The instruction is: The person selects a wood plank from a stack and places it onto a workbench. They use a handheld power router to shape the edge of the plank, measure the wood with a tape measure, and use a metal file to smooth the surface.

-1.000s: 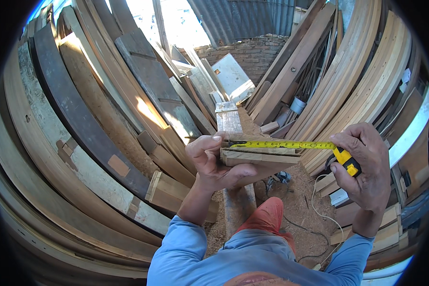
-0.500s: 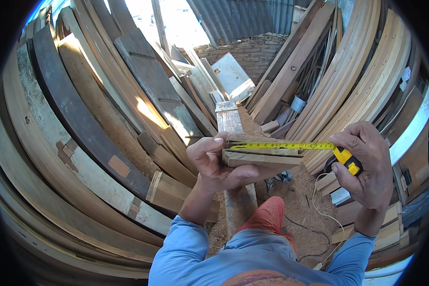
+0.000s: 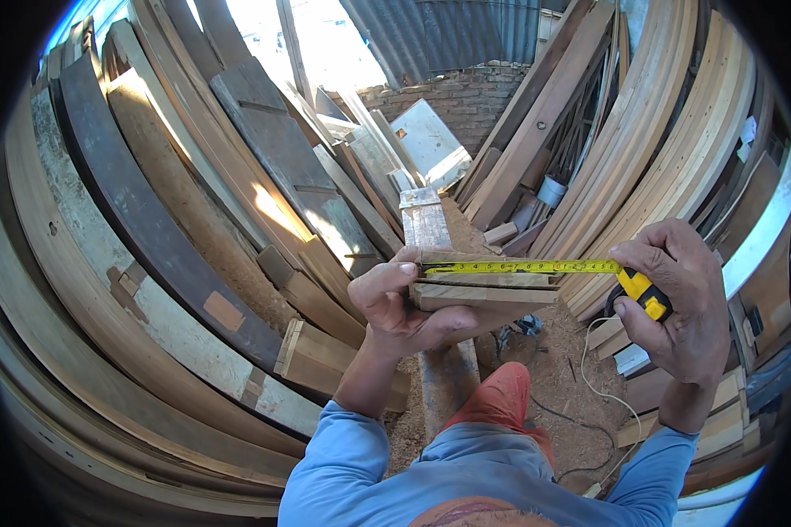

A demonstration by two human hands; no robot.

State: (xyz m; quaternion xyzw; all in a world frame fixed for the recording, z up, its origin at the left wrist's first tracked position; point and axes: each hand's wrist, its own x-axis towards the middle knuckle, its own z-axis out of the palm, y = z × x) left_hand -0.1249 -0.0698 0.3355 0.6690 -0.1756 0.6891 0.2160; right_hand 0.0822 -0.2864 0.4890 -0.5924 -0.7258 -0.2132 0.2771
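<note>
My left hand [image 3: 385,303] is closed round the left end of some short wooden boards [image 3: 488,300], stacked face to face with a dark gap between them. Its thumb side and fingers clamp the pieces from both edges. Along the boards' upper edge runs a yellow tape blade [image 3: 523,267], its tip close to my left fingertips. The blade stretches past the boards' right end to a yellow and black tape measure [image 3: 646,297]. My right hand [image 3: 690,307] grips that case, with thumb and fingers at the blade's mouth.
Long planks [image 3: 180,307] lean in rows on the left, and more boards [image 3: 677,158] line the right. A narrow wooden beam [image 3: 426,224] runs beneath the hands. A pale cable [image 3: 593,382] crosses the sawdust floor. A white bucket [image 3: 551,191] stands among the planks.
Both hands and the held boards have shifted very slightly to the right in view. The grips and the stretched tape look the same.
</note>
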